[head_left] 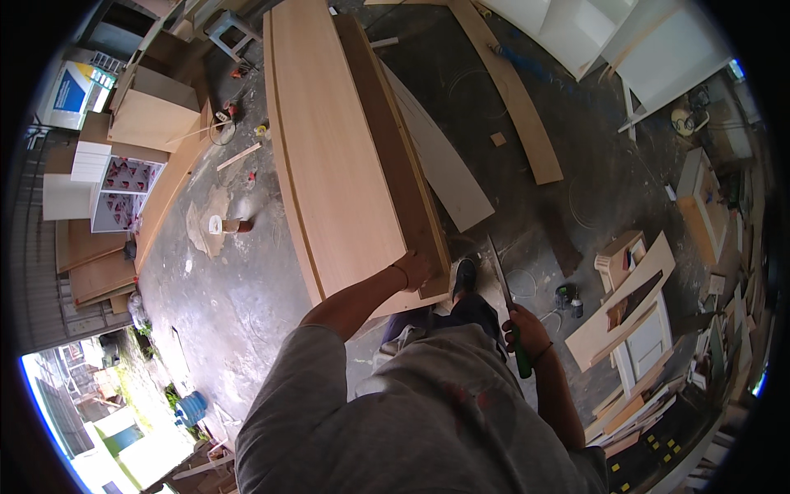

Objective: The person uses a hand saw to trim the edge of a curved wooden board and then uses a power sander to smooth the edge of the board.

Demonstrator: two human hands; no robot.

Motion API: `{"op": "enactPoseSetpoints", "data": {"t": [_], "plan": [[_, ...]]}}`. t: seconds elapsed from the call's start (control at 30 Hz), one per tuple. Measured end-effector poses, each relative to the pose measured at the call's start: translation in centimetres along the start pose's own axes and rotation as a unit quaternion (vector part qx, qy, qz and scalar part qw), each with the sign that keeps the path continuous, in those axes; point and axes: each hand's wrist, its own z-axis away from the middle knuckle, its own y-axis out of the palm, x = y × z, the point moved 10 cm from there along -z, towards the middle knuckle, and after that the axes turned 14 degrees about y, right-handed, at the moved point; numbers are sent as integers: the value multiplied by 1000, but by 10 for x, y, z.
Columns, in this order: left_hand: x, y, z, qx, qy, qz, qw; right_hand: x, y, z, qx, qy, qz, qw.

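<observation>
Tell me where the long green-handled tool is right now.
In the head view, the green-handled tool is right of centre, gripped in the right hand, its long thin end pointing up the picture, just right of the dark shoe.

Left hand [416, 270] at near end of case [337, 148], plank [518, 107] right, stool [224, 25] far left

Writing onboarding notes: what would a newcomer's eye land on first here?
First, the long pale wood unit running from the top of the view down to the person's legs, with the left hand at its near right corner. Then the green-handled tool in the right hand, its long thin end pointing away from the body. Large white cabinetry stands out at upper right.
</observation>
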Motion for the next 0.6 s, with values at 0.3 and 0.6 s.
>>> {"op": "enactPoseSetpoints", "data": {"t": [0.3, 0.6], "plan": [[-4, 18, 5, 64, -93, 7, 994, 9, -8, -31, 53, 9, 21, 998], [16, 34, -26, 45, -105, 21, 993, 46, -16, -16, 37, -13, 80, 996]]}}
